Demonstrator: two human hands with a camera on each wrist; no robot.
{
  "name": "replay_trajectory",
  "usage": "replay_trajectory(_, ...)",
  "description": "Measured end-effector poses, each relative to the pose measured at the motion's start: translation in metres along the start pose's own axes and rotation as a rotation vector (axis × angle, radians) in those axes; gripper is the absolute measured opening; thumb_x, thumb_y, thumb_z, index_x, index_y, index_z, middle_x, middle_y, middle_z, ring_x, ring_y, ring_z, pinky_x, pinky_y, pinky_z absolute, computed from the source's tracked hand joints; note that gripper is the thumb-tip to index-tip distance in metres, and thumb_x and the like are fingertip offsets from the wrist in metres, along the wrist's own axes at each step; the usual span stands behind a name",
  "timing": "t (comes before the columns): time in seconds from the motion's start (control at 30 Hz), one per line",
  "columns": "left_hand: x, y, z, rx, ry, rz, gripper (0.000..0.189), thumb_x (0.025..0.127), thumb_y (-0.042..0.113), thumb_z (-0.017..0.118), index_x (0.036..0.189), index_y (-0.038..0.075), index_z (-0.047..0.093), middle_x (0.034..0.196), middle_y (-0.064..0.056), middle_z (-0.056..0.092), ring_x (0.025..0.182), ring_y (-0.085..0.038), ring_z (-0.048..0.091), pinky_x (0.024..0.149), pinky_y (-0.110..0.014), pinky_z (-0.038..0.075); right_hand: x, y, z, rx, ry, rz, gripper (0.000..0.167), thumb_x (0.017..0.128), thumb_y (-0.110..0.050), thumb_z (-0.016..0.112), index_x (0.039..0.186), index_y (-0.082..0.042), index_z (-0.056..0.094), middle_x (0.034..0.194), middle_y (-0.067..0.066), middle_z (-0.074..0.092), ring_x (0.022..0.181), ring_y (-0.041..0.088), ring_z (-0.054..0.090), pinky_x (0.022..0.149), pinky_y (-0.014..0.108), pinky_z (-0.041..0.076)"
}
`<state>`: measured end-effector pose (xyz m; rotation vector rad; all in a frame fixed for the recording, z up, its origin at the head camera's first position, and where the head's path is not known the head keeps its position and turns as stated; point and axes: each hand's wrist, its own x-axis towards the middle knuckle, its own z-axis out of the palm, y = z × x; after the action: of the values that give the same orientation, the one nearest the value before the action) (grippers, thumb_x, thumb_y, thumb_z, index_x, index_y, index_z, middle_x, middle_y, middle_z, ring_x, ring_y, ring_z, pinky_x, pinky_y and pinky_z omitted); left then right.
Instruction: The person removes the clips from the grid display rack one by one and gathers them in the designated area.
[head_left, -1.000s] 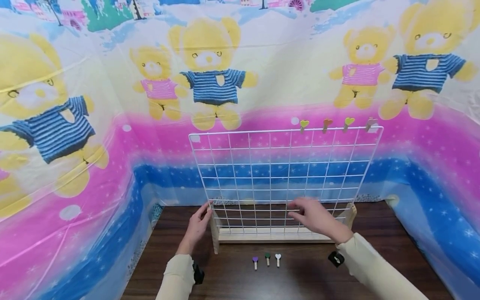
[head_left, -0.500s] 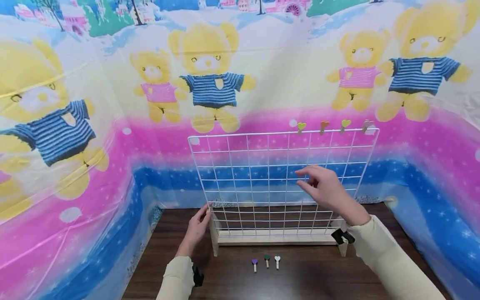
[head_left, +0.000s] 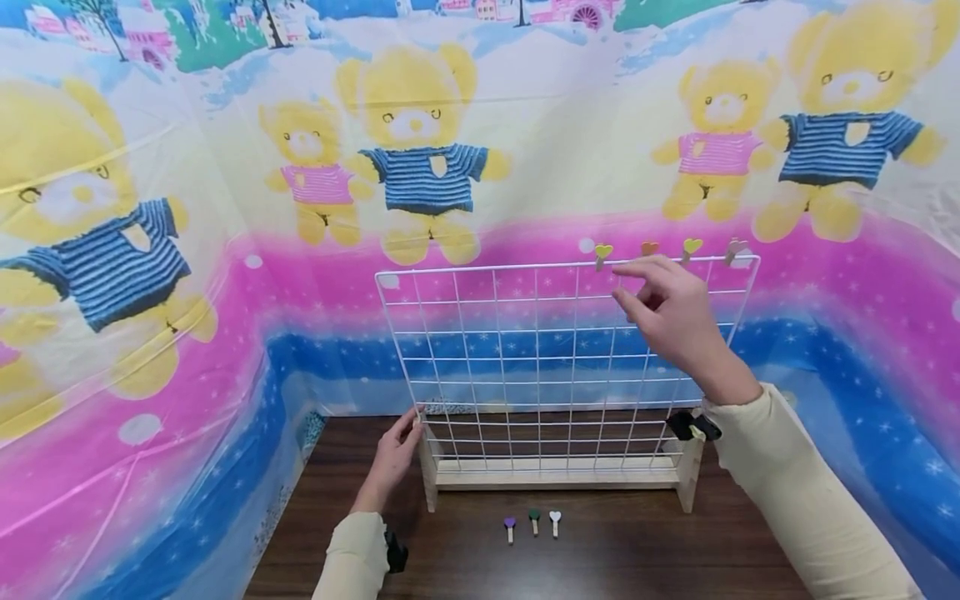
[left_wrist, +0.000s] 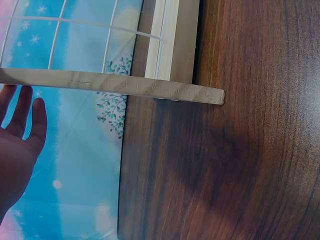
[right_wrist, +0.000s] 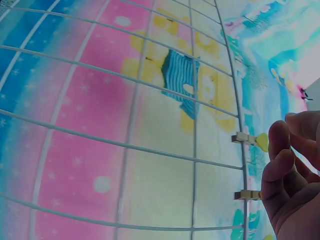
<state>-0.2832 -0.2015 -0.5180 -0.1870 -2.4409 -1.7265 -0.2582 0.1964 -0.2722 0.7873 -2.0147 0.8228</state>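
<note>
A white wire grid rack stands upright in a wooden base. Along the right part of its top wire are clipped small heart pegs: a yellow-green peg, an orange peg, another yellow-green peg and a pale pink peg. My right hand is raised before the grid's upper right, thumb and forefinger apart, holding nothing; it partly covers the orange one. In the right wrist view its curled fingers are beside a yellow heart peg. My left hand holds the left wooden post.
On the brown wooden table, in front of the base, lie a purple heart peg, a green heart peg and a white heart peg. A bear-printed cloth hangs behind and at the sides.
My right hand has risen from low in front of the grid to just under its top wire, shifting slightly right. The left hand stays at the post. All the pegs remain in place.
</note>
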Motion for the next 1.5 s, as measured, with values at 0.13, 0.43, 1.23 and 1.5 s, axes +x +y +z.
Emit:
replay_trajectory(0.13, 0.006, -0.016, 0.002, 0.009, 0.011, -0.006, 0.041, 0.101, 0.020, 0.048, 0.140, 0.011, 0.048, 0.134, -0.020, 0.050, 0.118, -0.031, 0.049, 0.093, -0.046, 0.042, 0.016, -0.003, -0.002, 0.011, 0.049, -0.009, 0.030, 0.082, 0.001, 0.071, 0.112, 0.000, 0.068, 0.088, 0.009, 0.060, 0.055, 0.005, 0.054, 0.052, 0.014, 0.042)
replay_trajectory(0.43, 0.007, -0.018, 0.003, -0.013, 0.016, -0.020, 0.039, 0.101, 0.019, 0.048, 0.140, 0.016, 0.049, 0.139, -0.016, 0.046, 0.120, -0.029, 0.047, 0.094, -0.049, 0.041, 0.032, -0.005, 0.001, -0.043, -0.047, 0.110, 0.036, 0.091, -0.011, 0.064, 0.127, -0.006, 0.061, 0.105, 0.008, 0.061, 0.053, 0.010, 0.058, 0.046, 0.019, 0.042)
replay_trajectory(1.23, 0.007, -0.016, 0.002, -0.017, 0.012, -0.028, 0.041, 0.101, 0.026, 0.048, 0.140, 0.015, 0.048, 0.136, -0.018, 0.049, 0.120, -0.030, 0.047, 0.094, -0.048, 0.041, 0.046, 0.001, 0.010, -0.060, -0.173, 0.286, 0.027, 0.096, -0.015, 0.056, 0.120, -0.009, 0.065, 0.066, 0.006, 0.062, 0.048, 0.016, 0.056, 0.044, 0.025, 0.044)
replay_trajectory(1.5, 0.007, -0.016, 0.002, -0.010, 0.020, -0.020, 0.040, 0.101, 0.025, 0.048, 0.140, 0.015, 0.049, 0.134, -0.018, 0.050, 0.116, -0.029, 0.049, 0.091, -0.044, 0.043, 0.045, 0.001, 0.011, -0.044, -0.175, 0.320, 0.027, 0.096, -0.019, 0.057, 0.119, -0.007, 0.065, 0.077, 0.008, 0.065, 0.051, 0.018, 0.059, 0.044, 0.027, 0.044)
